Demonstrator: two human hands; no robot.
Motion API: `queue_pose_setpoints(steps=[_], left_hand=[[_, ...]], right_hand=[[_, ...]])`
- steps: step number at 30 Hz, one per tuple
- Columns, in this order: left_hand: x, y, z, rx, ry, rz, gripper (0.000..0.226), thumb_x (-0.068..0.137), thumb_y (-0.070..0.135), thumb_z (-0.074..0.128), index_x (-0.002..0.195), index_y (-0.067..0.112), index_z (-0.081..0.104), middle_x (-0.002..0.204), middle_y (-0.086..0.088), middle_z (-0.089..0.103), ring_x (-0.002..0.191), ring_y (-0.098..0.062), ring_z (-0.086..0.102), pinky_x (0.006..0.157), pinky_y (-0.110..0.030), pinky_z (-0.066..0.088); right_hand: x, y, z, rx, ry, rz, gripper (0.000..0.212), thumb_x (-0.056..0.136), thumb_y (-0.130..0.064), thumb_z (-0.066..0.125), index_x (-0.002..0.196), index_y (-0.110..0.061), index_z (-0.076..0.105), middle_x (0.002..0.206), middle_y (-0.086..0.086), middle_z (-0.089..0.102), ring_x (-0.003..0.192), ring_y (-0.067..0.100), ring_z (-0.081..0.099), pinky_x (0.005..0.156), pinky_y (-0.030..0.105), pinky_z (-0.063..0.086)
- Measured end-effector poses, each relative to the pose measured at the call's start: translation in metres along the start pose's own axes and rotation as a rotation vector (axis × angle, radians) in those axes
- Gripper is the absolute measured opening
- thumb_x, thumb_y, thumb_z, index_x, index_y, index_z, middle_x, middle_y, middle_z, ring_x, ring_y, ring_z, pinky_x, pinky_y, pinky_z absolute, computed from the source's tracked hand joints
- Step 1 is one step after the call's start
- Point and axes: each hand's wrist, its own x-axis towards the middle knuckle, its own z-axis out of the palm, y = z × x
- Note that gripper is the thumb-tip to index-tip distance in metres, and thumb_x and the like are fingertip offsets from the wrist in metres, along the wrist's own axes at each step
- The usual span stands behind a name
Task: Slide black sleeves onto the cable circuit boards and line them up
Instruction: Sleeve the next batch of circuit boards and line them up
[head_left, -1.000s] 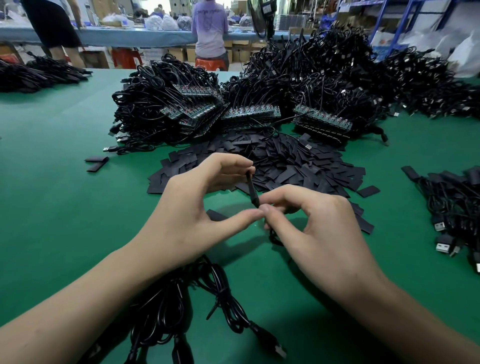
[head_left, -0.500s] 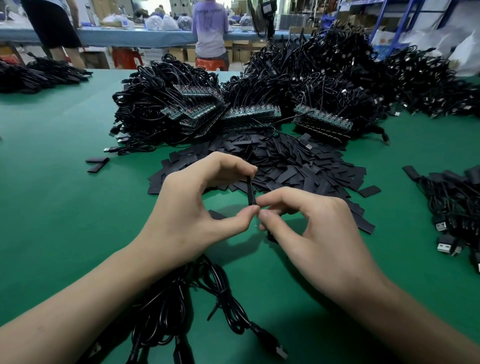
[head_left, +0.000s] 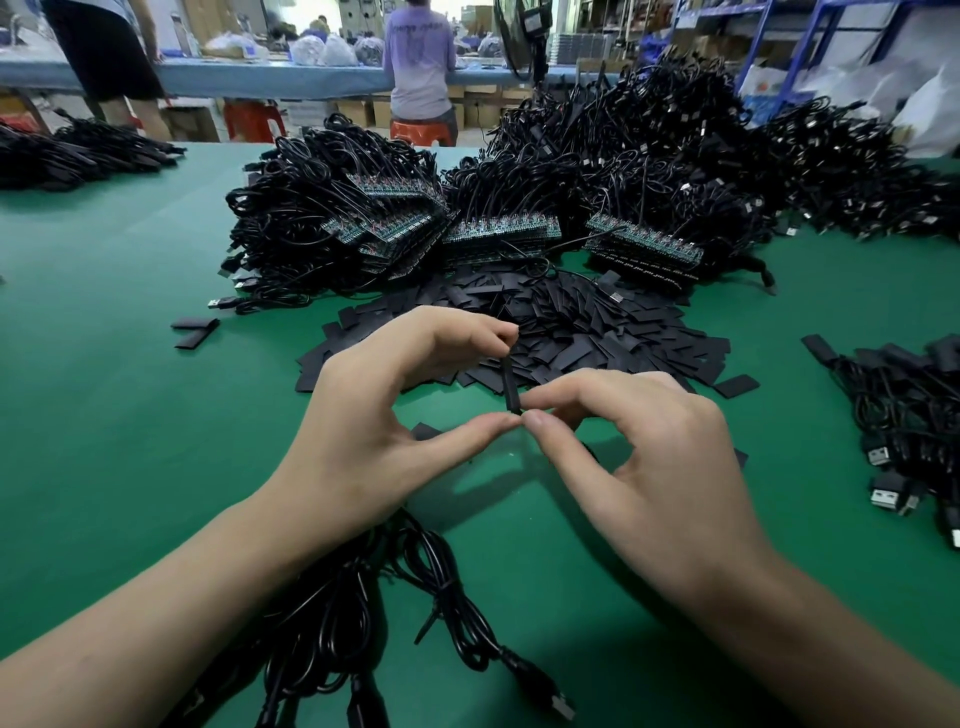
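A narrow black sleeve (head_left: 509, 382) stands nearly upright between my two hands, above the green table. My left hand (head_left: 395, 410) pinches it, forefinger on its top end and thumb at its lower end. My right hand (head_left: 639, 467) grips the lower end with thumb and forefinger; what lies under those fingers is hidden. A heap of loose flat black sleeves (head_left: 582, 332) lies just behind my hands. Behind that, rows of green circuit boards (head_left: 501, 231) sit on stacked black cables.
A coiled black cable bundle (head_left: 363, 613) lies under my left wrist, its plug toward the front edge. Sleeved cables with USB plugs (head_left: 904, 431) are piled at the right. Two stray sleeves (head_left: 195, 330) lie at the left. A person (head_left: 418, 67) stands beyond the table.
The sleeve has gone from tilted to nearly upright between my fingertips. Both hands stay in almost the same place.
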Motion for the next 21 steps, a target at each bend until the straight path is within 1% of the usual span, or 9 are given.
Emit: queue_pose_setpoints(steps=[3, 6, 9, 11, 14, 16, 18, 19, 21], left_hand=[[-0.001, -0.003, 0.0, 0.003, 0.041, -0.004, 0.038, 0.084, 0.021, 0.083, 0.113, 0.01, 0.062, 0.124, -0.002, 0.069, 0.118, -0.02, 0.067, 0.101, -0.037, 0.054], [-0.001, -0.005, 0.0, 0.017, 0.067, -0.046, 0.041, 0.083, 0.021, 0.083, 0.115, 0.012, 0.061, 0.121, 0.0, 0.07, 0.116, -0.02, 0.068, 0.101, -0.037, 0.054], [0.0, -0.008, 0.001, 0.048, 0.03, -0.147, 0.048, 0.086, 0.029, 0.081, 0.126, 0.014, 0.058, 0.123, 0.009, 0.069, 0.119, -0.013, 0.066, 0.102, -0.027, 0.051], [0.001, -0.011, -0.004, 0.149, -0.024, -0.22, 0.044, 0.089, 0.038, 0.074, 0.127, 0.021, 0.061, 0.121, 0.015, 0.068, 0.117, -0.003, 0.063, 0.099, -0.021, 0.05], [0.001, -0.021, -0.012, 0.361, -0.162, -0.285, 0.024, 0.09, 0.038, 0.068, 0.111, 0.029, 0.074, 0.104, 0.015, 0.067, 0.099, 0.001, 0.062, 0.089, -0.023, 0.049], [0.001, -0.025, -0.018, 0.425, -0.23, -0.34, 0.013, 0.091, 0.034, 0.069, 0.101, 0.032, 0.077, 0.095, 0.012, 0.063, 0.092, -0.003, 0.06, 0.087, -0.031, 0.049], [0.003, -0.025, -0.023, 0.463, -0.277, -0.381, 0.011, 0.092, 0.031, 0.07, 0.098, 0.036, 0.078, 0.094, 0.015, 0.061, 0.089, -0.003, 0.059, 0.087, -0.034, 0.05], [0.004, -0.025, -0.025, 0.471, -0.303, -0.396, 0.011, 0.093, 0.031, 0.071, 0.098, 0.037, 0.078, 0.094, 0.016, 0.061, 0.09, -0.003, 0.059, 0.087, -0.035, 0.05], [0.006, -0.024, -0.031, 0.487, -0.368, -0.424, 0.012, 0.093, 0.034, 0.071, 0.101, 0.039, 0.078, 0.097, 0.018, 0.061, 0.091, -0.002, 0.059, 0.089, -0.035, 0.051]], right_hand=[[0.001, 0.001, 0.0, 0.02, -0.072, 0.004, 0.016, 0.091, -0.034, 0.066, 0.107, -0.033, 0.071, 0.088, -0.021, 0.067, 0.09, 0.003, 0.064, 0.087, 0.029, 0.046], [0.0, 0.005, 0.002, 0.028, -0.145, 0.017, 0.016, 0.094, -0.032, 0.066, 0.109, -0.031, 0.071, 0.096, -0.022, 0.067, 0.094, -0.001, 0.063, 0.079, 0.025, 0.048], [0.003, 0.008, 0.002, 0.018, -0.099, 0.059, 0.012, 0.095, -0.022, 0.069, 0.105, -0.027, 0.074, 0.094, -0.02, 0.07, 0.088, -0.002, 0.064, 0.073, 0.01, 0.046], [0.009, 0.013, -0.003, 0.091, -0.035, 0.173, 0.013, 0.094, -0.019, 0.073, 0.103, -0.027, 0.077, 0.088, -0.018, 0.074, 0.082, -0.002, 0.067, 0.07, 0.006, 0.046], [0.025, 0.033, -0.024, 0.195, 0.068, 0.372, 0.011, 0.093, -0.021, 0.072, 0.096, -0.029, 0.079, 0.077, -0.018, 0.076, 0.071, -0.002, 0.071, 0.063, 0.015, 0.054], [0.037, 0.057, -0.047, 0.072, 0.07, 0.427, 0.009, 0.094, -0.025, 0.071, 0.093, -0.029, 0.079, 0.075, -0.021, 0.075, 0.066, -0.004, 0.068, 0.059, 0.02, 0.052], [0.045, 0.084, -0.074, -0.133, 0.034, 0.495, 0.009, 0.094, -0.025, 0.071, 0.093, -0.025, 0.079, 0.073, -0.014, 0.076, 0.06, 0.001, 0.064, 0.053, 0.014, 0.046], [0.048, 0.1, -0.085, -0.252, 0.018, 0.537, 0.008, 0.094, -0.023, 0.071, 0.096, -0.022, 0.079, 0.078, -0.008, 0.078, 0.064, 0.01, 0.065, 0.054, 0.016, 0.047], [0.048, 0.13, -0.107, -0.411, 0.006, 0.648, 0.013, 0.093, -0.015, 0.072, 0.102, -0.008, 0.078, 0.093, 0.015, 0.077, 0.085, 0.032, 0.068, 0.077, 0.032, 0.056]])
